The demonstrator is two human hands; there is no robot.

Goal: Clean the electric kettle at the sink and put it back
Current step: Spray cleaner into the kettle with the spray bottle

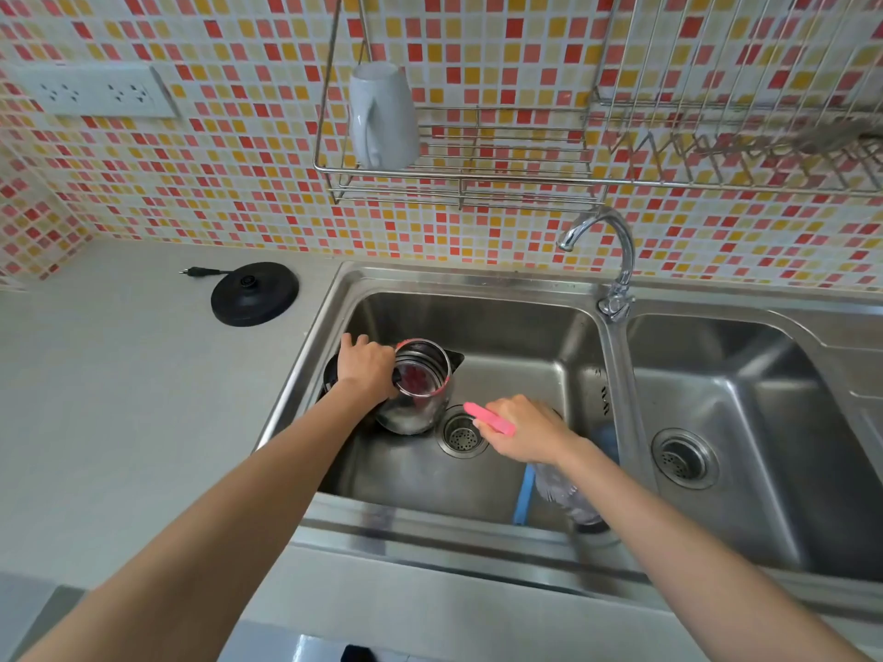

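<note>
Steel kettle [420, 391] in the sink [525, 327], scrubbing step in hand.
Left hand [365, 370] fingers clamp its handle side; the kettle stands near upright just right of them, mouth open upward, spout pointing away to the right. Right hand [525, 434] fingers wrap a pink handle [487, 419] beside the drain [459, 439]; next, I judge, its working end must enter the mouth.

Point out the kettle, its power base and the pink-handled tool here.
kettle [410, 415]: head view, on its shiny steel outer wall.
power base [255, 293]: head view, centre of the black disc.
pink-handled tool [485, 418]: head view, on the exposed pink handle.
</note>
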